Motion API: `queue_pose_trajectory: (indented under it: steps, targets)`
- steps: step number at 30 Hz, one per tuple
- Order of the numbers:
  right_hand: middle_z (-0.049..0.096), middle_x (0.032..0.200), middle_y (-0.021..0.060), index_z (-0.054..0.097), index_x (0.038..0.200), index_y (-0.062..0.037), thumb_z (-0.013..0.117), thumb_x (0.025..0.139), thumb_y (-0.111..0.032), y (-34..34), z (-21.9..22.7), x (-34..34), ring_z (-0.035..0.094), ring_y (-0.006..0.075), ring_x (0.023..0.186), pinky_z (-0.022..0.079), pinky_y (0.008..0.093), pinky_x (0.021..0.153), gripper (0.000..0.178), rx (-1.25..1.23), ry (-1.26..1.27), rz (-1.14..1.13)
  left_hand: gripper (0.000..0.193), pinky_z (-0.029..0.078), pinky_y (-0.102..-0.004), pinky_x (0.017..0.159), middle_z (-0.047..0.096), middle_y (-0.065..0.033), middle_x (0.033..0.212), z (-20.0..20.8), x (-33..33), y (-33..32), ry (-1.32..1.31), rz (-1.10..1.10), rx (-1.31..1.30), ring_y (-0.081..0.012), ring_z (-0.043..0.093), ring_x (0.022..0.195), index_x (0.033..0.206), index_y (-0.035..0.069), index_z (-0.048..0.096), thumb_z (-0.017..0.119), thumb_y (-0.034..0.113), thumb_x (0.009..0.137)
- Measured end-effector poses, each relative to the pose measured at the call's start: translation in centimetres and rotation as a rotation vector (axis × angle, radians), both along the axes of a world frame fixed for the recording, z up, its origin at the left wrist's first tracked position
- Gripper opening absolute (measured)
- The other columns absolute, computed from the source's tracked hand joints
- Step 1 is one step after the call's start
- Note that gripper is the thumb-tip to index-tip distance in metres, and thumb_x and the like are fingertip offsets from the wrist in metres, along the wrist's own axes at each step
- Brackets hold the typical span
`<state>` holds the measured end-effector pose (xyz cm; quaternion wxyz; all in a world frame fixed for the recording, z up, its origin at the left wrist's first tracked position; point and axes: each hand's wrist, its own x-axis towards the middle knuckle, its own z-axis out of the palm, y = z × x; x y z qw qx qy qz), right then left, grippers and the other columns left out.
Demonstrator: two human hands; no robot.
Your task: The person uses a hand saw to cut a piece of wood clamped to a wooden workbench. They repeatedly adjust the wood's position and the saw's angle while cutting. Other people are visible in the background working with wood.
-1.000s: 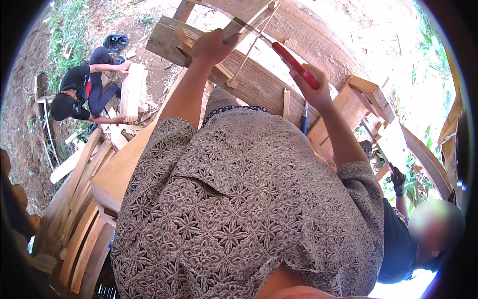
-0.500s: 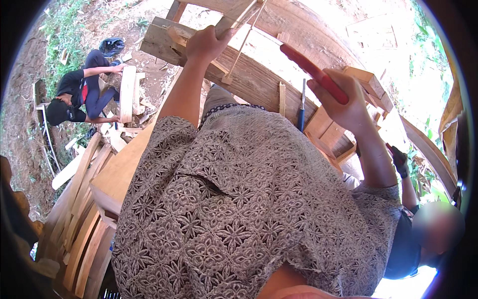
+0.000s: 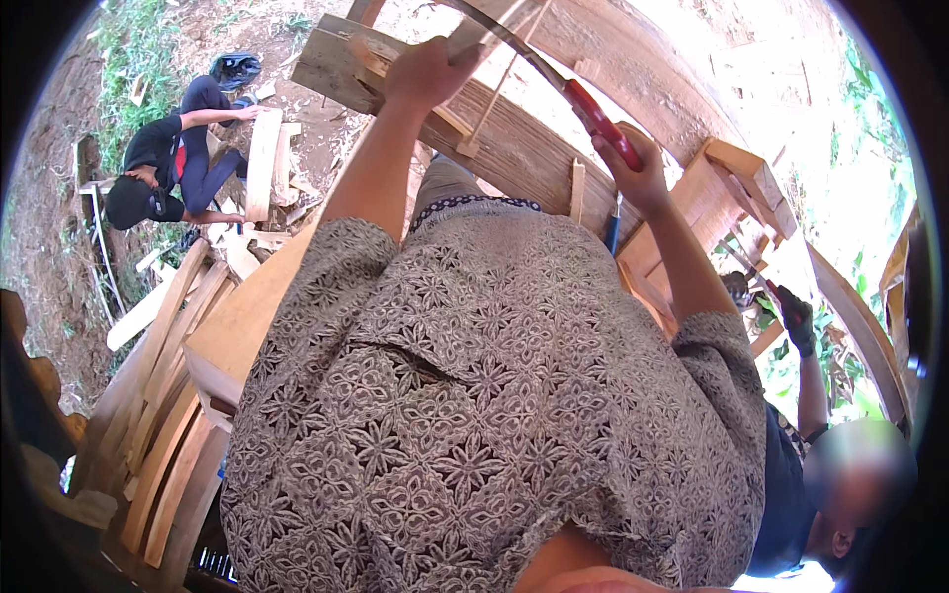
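My left hand is closed around a piece of wood at the bench's far side; its grip hides part of the piece. My right hand is wrapped round the red handle of a pruning saw. Its narrow, slightly curved blade runs up and left across the wood, and its tip is cut off by the top edge. Beneath both hands lies a thick plank bench. A thin wooden stick with a small block at its end rests against it.
A blue-handled chisel stands at the bench's near side. Wooden blocks sit to the right. Curved boards are stacked at lower left. One person handles a board at left; another person's gloved hand holds a tool at right.
My right hand has moved a little forward and left, bringing the saw's blade plainly into view over the wood. The left hand keeps its grip; the whole view has shifted slightly.
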<state>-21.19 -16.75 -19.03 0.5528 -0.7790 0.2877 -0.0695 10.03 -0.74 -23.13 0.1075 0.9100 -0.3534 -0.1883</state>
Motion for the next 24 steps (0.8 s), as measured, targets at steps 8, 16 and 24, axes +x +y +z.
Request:
queue_pose_trajectory:
  steps: [8,16,24]
  targets:
    - [0.047,0.064,0.0013,0.06,0.077,-0.0017,0.071,0.097,-0.021,-1.1,8.8,-4.7,0.044,0.0115,0.061,0.037,0.0317,0.058,0.029,-0.1,0.08,0.09,0.075,0.054,-0.0494,0.092,0.074,-0.0208,0.107,1.8,0.4,0.0,0.019,0.011,0.077,-0.0384,0.07,0.106,0.11,0.002,0.07,0.049,0.072,0.092]
    - [0.051,0.059,0.0015,0.062,0.073,-0.0032,0.071,0.096,-0.02,-1.0,18.4,3.0,0.049,0.012,0.054,0.039,0.0321,0.054,0.029,-0.256,0.125,0.248,0.078,0.053,-0.0515,0.092,0.072,-0.0289,0.106,2.6,-0.8,-0.4,0.033,0.005,0.018,-0.0437,0.069,0.106,0.113,-0.005,0.068,0.051,0.068,0.092]
    - [0.056,0.069,-0.0023,0.069,0.087,-0.0044,0.071,0.099,-0.028,-2.4,6.6,1.5,0.052,0.0067,0.065,0.04,0.0261,0.058,0.026,0.062,-0.161,0.102,0.074,0.055,-0.0516,0.089,0.074,-0.0213,0.102,0.5,-1.3,-0.1,-0.069,-0.037,-0.043,-0.0398,0.071,0.101,0.108,0.004,0.071,0.051,0.073,0.091]
